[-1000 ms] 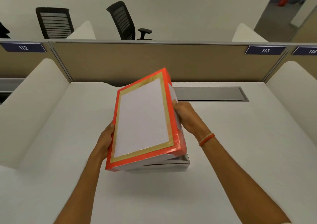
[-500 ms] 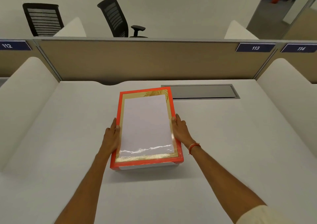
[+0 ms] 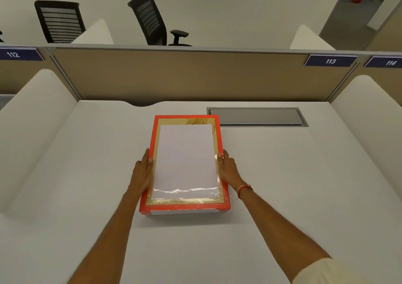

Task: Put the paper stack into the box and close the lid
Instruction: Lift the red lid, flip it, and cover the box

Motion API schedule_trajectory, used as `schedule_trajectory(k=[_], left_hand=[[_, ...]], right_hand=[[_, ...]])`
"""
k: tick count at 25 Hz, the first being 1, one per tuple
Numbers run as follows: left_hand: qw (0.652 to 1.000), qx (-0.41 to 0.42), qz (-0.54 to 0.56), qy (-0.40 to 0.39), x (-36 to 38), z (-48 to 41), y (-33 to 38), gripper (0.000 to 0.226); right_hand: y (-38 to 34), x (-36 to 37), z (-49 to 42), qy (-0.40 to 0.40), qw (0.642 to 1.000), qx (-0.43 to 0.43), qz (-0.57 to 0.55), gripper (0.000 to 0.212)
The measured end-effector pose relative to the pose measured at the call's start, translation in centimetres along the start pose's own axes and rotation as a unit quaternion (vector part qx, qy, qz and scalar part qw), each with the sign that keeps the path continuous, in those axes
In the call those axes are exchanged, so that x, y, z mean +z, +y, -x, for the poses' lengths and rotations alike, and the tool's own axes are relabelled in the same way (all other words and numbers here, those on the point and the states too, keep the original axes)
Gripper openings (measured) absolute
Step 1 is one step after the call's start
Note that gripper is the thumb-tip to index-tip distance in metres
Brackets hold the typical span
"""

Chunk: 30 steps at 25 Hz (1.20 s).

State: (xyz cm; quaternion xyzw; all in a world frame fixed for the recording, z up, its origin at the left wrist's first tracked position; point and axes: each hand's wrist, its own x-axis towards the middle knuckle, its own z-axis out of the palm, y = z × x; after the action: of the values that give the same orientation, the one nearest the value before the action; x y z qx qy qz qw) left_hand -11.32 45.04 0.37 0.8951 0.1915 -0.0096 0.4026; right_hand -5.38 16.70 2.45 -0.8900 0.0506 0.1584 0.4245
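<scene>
The box lid (image 3: 185, 163), orange-red with a gold border and a white middle panel, lies flat on top of the white box (image 3: 185, 213) in the middle of the white desk (image 3: 87, 186). Only a thin white strip of the box shows under the lid's near edge. My left hand (image 3: 142, 173) presses against the lid's left side, thumb on the rim. My right hand (image 3: 227, 168) holds the right side the same way. The paper stack is hidden; whatever is inside the box cannot be seen.
A grey cable hatch (image 3: 256, 116) is set into the desk just right of the lid's far corner. Tan partition (image 3: 195, 75) stands at the back, white side dividers (image 3: 32, 118) flank the desk. Two black chairs (image 3: 152, 18) stand beyond.
The lid was tilted up on its left edge a second ago; it has come down flat over the box. Both hands stayed on its sides.
</scene>
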Motion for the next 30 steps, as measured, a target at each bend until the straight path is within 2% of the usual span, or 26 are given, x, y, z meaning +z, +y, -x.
schedule_trajectory(k=[9, 11, 12, 14, 15, 17, 21, 30], left_hand=[[1.000, -0.013, -0.029, -0.001, 0.5, -0.6, -0.4, 0.060], [0.994, -0.014, -0.109, 0.027, 0.7, -0.5, 0.0, 0.068], [0.984, 0.013, -0.164, 0.063, 1.0, -0.5, 0.3, 0.069], [0.957, 0.107, -0.250, 0.101, 1.9, -0.4, 1.6, 0.070], [0.948, 0.142, -0.270, 0.094, 2.5, -0.3, 2.2, 0.073], [0.941, 0.167, -0.287, 0.062, 3.6, -0.3, 3.0, 0.081], [0.946, 0.158, -0.282, 0.016, 4.9, -0.4, 2.6, 0.098], [0.946, 0.154, -0.285, 0.000, 5.5, -0.4, 2.2, 0.101]], right_hand=[[0.9, 0.6, -1.3, -0.008, 1.000, 0.008, 0.018, 0.056], [0.9, 0.8, -1.2, 0.013, 0.996, 0.007, 0.088, 0.060], [0.8, 1.1, -1.1, 0.044, 0.988, -0.015, 0.146, 0.064], [0.2, 1.8, -0.5, 0.094, 0.960, -0.114, 0.240, 0.073], [-0.2, 2.4, -0.4, 0.094, 0.948, -0.163, 0.257, 0.076], [-0.5, 3.3, -0.4, 0.065, 0.939, -0.198, 0.273, 0.080], [0.4, 4.3, -0.9, 0.030, 0.932, -0.183, 0.312, 0.078], [1.1, 5.0, -1.2, 0.031, 0.925, -0.176, 0.335, 0.077]])
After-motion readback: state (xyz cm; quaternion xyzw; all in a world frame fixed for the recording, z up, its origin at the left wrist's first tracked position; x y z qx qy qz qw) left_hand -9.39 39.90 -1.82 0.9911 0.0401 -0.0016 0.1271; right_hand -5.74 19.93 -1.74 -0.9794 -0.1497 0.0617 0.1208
